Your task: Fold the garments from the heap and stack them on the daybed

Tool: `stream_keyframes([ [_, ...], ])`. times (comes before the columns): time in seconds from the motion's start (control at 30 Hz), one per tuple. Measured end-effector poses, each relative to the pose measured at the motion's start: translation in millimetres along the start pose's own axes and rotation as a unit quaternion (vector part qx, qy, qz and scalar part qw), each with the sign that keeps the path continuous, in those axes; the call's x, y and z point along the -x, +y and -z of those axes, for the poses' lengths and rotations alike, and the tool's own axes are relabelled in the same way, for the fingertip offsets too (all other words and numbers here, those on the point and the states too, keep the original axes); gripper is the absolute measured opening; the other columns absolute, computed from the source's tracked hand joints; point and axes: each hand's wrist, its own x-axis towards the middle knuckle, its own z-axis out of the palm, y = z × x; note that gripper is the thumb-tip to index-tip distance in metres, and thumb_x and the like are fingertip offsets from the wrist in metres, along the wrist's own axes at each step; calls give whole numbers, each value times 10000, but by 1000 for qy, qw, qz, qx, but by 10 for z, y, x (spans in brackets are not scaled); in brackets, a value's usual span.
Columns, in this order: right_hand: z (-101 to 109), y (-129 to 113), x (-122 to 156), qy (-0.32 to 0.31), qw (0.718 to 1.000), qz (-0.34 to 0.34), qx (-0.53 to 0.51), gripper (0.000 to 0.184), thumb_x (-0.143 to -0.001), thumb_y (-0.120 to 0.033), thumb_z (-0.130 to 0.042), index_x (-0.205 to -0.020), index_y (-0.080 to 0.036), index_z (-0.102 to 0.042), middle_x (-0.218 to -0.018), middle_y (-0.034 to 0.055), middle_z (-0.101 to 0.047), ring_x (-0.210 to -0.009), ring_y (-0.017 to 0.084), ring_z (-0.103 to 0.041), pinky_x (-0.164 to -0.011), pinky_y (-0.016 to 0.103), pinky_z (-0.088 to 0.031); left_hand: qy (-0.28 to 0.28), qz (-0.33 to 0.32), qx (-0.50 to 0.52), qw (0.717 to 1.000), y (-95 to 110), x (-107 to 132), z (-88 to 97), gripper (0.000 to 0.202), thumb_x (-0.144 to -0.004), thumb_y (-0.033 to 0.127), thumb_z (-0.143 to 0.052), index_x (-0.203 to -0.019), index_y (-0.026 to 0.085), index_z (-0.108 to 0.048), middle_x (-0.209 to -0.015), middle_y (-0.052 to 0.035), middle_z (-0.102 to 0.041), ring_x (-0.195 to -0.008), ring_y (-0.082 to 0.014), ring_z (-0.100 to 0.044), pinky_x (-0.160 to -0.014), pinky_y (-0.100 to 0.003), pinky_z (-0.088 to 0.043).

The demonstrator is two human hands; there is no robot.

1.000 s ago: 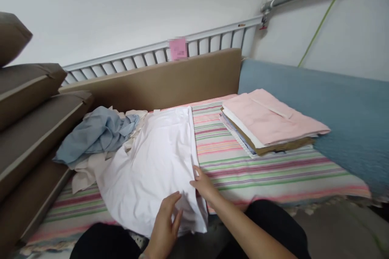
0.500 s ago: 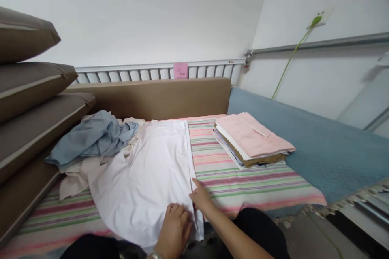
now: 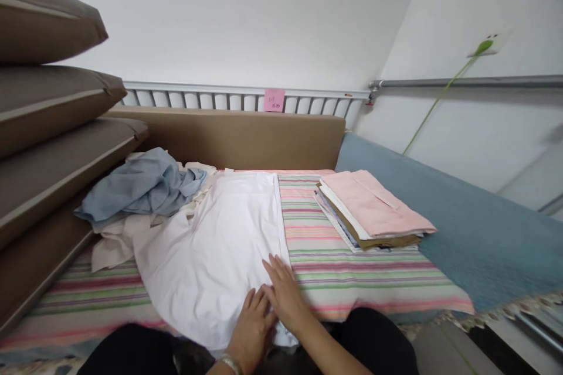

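Observation:
A white garment (image 3: 224, 234) lies spread on the striped cover, its right edge running fairly straight and its left side loose and rounded. At its near right corner, my left hand (image 3: 253, 319) rests on the cloth with fingers stretched out. My right hand (image 3: 285, 296) lies flat on the right edge just beside it, fingers extended, the two hands touching or nearly so. Neither hand grips anything that I can see. A crumpled heap with a light blue cloth (image 3: 145, 184) and a cream cloth (image 3: 116, 243) sits against the garment's left side.
A folded pile topped by a pink garment (image 3: 378, 202) lies to the right on the striped cover (image 3: 378, 281). Brown cushions (image 3: 53, 140) are stacked at the left. A brown backrest (image 3: 246, 139) and a blue side bolster (image 3: 431, 205) border the surface. A green cable (image 3: 433, 105) hangs at right.
My right hand has gone from a pointing, curled pose at the garment's edge to lying flat on it, closer to my left. My left fingers have straightened. The view has shifted slightly.

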Motion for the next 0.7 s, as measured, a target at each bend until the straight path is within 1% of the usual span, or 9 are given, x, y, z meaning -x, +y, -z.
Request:
stream_keyframes([
  [0.13,-198,88,45,-48,997,49,25,480,-925,-421,-280,-1371,-266,-365,-1470,17,-271,-1363,207,-197,-1108,428,-184,-9,-29,67,997,-3,96,132,564,-799,166,-525,-1318,343,-391,-1299,-14,-529,-1261,-227,-394,-1065,-491,-308],
  [0.2,-228,152,66,-52,996,64,35,497,-921,-450,-291,-1386,-279,-331,-1482,12,-236,-1370,207,-171,-1112,422,-170,21,-11,118,993,-69,255,201,510,-810,125,-481,-1272,337,-453,-1277,-8,-549,-1240,-192,-423,-1066,-444,-325],
  [0.3,-238,224,119,-56,994,80,45,503,-908,-462,-337,-1386,-307,-318,-1486,-3,-223,-1371,203,-165,-1115,410,-168,152,150,209,954,-299,636,295,366,-836,190,-456,-1181,270,-547,-1228,-61,-578,-1178,-201,-485,-1019,-411,-387],
  [0.33,-248,245,151,-53,994,85,49,497,-909,-453,-342,-1387,-317,-312,-1486,-11,-220,-1371,199,-165,-1116,409,-167,210,238,238,918,-404,779,332,336,-828,249,-482,-1154,237,-564,-1211,-86,-581,-1142,-222,-512,-992,-420,-411],
  [0.4,-285,290,239,-39,993,95,56,485,-917,-420,-341,-1391,-329,-294,-1486,-22,-216,-1370,192,-169,-1117,412,-170,305,409,279,814,-625,1042,420,388,-769,360,-559,-1117,189,-567,-1152,-116,-592,-1051,-263,-558,-939,-456,-441],
  [0.47,-329,341,347,-19,992,106,59,483,-919,-387,-345,-1394,-324,-285,-1480,-16,-232,-1365,193,-190,-1115,423,-182,378,516,309,704,-819,1226,520,458,-702,401,-612,-1093,169,-551,-1083,-111,-601,-978,-267,-580,-911,-472,-446],
  [0.53,-350,388,444,-6,992,115,55,478,-914,-377,-362,-1385,-313,-314,-1462,-1,-282,-1351,200,-236,-1106,434,-213,424,551,363,620,-949,1304,613,460,-664,374,-640,-1064,171,-537,-1026,-86,-604,-941,-241,-585,-907,-459,-444],
  [0.6,-326,416,497,1,992,115,43,442,-911,-376,-370,-1346,-305,-396,-1415,10,-379,-1317,200,-316,-1088,436,-261,448,558,423,557,-1020,1288,685,420,-646,323,-657,-1015,166,-534,-978,-70,-605,-885,-205,-592,-877,-423,-462],
  [0.7,-232,391,472,43,994,93,28,395,-912,-364,-358,-1261,-268,-516,-1342,36,-481,-1268,207,-397,-1067,444,-306,450,578,460,502,-1078,1191,754,355,-626,255,-684,-933,143,-545,-849,-44,-602,-735,-154,-591,-762,-356,-501],
])
